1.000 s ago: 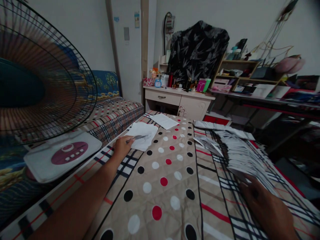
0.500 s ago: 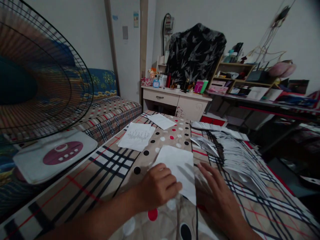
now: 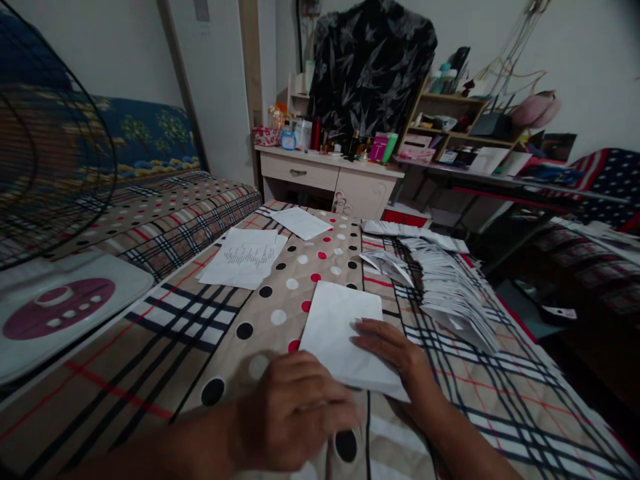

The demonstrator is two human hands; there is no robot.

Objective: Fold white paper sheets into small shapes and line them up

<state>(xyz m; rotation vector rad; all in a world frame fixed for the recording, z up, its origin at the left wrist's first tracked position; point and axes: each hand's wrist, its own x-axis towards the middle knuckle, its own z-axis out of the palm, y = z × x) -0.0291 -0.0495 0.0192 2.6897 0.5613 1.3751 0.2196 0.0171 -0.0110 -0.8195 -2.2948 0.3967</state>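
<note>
A white sheet of paper (image 3: 340, 327) lies on the patterned bedspread in front of me, with a folded edge along its near side. My right hand (image 3: 400, 353) rests on its right part, fingers stretched out flat over the surface. My left hand (image 3: 305, 413) is just below the paper's near left corner, smeared by motion, with its fingers pointing right. Whether those fingers grip anything is unclear. Farther left are printed sheets (image 3: 245, 257). To the right a long row of folded papers (image 3: 450, 287) overlaps, and a single folded paper (image 3: 387, 265) sits beside it.
Another sheet (image 3: 301, 223) lies toward the far end of the bedspread (image 3: 270, 313). A fan (image 3: 55, 147) and a white board with a maroon oval (image 3: 130, 280) are at left. Behind stands a white dresser (image 3: 300, 172) with bottles; a cluttered shelf (image 3: 450, 137) is at right.
My right hand has moved from beside the paper onto it. My left hand has come off the paper toward me. The view has shifted right and down.
</note>
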